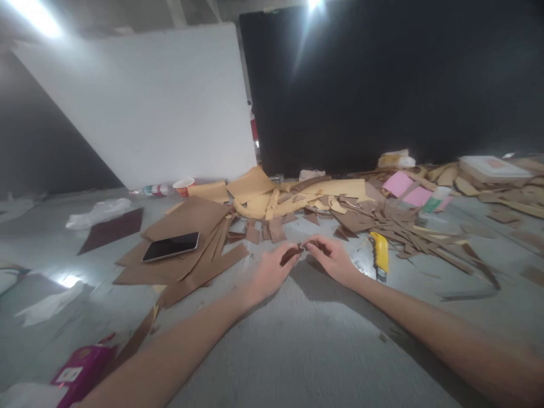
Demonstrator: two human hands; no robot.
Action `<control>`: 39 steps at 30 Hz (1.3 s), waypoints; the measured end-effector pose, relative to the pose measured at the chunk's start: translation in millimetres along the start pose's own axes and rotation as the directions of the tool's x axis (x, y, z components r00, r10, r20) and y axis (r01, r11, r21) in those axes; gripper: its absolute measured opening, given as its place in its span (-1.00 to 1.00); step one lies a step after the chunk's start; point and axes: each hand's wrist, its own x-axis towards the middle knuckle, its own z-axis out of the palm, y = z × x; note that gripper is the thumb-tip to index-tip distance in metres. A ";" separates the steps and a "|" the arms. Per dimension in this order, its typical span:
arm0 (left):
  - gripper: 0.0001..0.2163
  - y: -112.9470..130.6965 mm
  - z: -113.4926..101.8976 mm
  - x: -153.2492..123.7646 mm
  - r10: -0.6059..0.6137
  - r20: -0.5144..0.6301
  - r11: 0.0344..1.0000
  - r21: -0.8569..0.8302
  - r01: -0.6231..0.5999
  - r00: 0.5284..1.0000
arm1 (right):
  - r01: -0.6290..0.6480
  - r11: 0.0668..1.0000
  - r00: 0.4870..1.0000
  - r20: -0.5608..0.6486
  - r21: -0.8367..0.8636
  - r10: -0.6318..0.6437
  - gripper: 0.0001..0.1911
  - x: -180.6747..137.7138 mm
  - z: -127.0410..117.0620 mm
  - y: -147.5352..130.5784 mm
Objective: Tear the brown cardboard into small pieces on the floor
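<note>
In the middle of the head view, my left hand and my right hand meet just above the table, fingertips nearly touching. Each hand is closed in a pinch on a small brown leather-like piece. Most of it is hidden by my fingers, so its shape cannot be made out. Right of my right hand lies a yellow utility knife. Loose brown scraps are scattered just beyond my fingers.
Left, a black phone rests on stacked brown sheets. Tan sheets and offcuts spread along the back, with pink paper to the right. A paper cup stands before a white panel. A magenta object lies near-left.
</note>
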 end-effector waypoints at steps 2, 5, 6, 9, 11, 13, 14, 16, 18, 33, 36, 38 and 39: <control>-0.81 0.0 -0.5 -0.2 0.003 0.003 1.000 0.002 -0.003 1.000 | -0.004 1.000 1.000 0.014 0.004 0.004 -0.64 -0.3 -0.3 -0.3; -0.80 -0.4 -0.5 -0.8 0.009 0.010 1.000 0.001 -0.009 1.000 | 0.008 1.000 0.999 0.032 0.003 -0.008 -0.66 0.2 -0.3 0.6; -0.81 -0.6 -0.2 -0.9 0.011 0.010 1.000 0.000 -0.011 1.000 | 0.023 1.000 0.999 0.047 0.005 -0.023 -0.66 0.6 -0.1 1.0; -0.82 -1.3 1.2 -1.1 0.013 0.009 1.000 -0.013 -0.013 1.000 | 0.080 0.997 0.993 0.094 -0.012 -0.078 -0.66 1.5 1.5 2.7; -0.81 -1.6 2.0 -1.0 0.014 0.013 1.000 -0.025 -0.014 1.000 | 0.088 0.995 0.993 0.082 -0.049 -0.084 -0.65 1.7 2.9 4.1; -0.81 -1.2 2.2 -0.9 0.012 0.018 1.000 -0.021 -0.012 1.000 | 0.068 0.994 0.997 0.043 -0.079 -0.065 -0.66 1.6 4.1 5.6; -0.81 -0.8 1.9 -0.9 0.010 0.020 1.000 -0.014 -0.009 1.000 | 0.057 0.995 0.998 0.023 -0.087 -0.055 -0.66 1.5 4.4 6.3; -0.82 0.7 1.1 -0.8 0.005 0.023 1.000 -0.005 -0.004 1.000 | 0.042 0.995 0.999 -0.009 -0.093 -0.043 -0.68 1.2 4.6 7.2; -0.82 2.3 0.1 -0.7 0.003 0.030 1.000 -0.012 -0.003 1.000 | 0.038 0.994 0.998 -0.039 -0.107 -0.042 -0.70 1.0 4.5 7.0; -0.67 1.9 0.4 -1.7 -0.075 0.083 0.997 -0.031 0.077 0.994 | 0.130 0.982 0.991 0.007 -0.137 -0.130 -0.71 3.3 6.4 7.7; -0.66 3.0 0.2 -1.4 -0.063 0.082 0.997 -0.035 0.066 0.995 | 0.087 0.988 0.996 -0.021 -0.125 -0.090 -0.75 3.0 7.5 11.4; -0.66 3.2 0.4 -1.3 -0.058 0.080 0.998 -0.022 0.060 0.995 | 0.065 0.991 0.997 -0.036 -0.117 -0.070 -0.75 2.5 7.5 12.2; -0.67 3.0 0.6 -1.3 -0.054 0.078 0.998 -0.017 0.056 0.995 | 0.065 0.991 0.997 -0.037 -0.116 -0.070 -0.74 2.2 7.3 12.0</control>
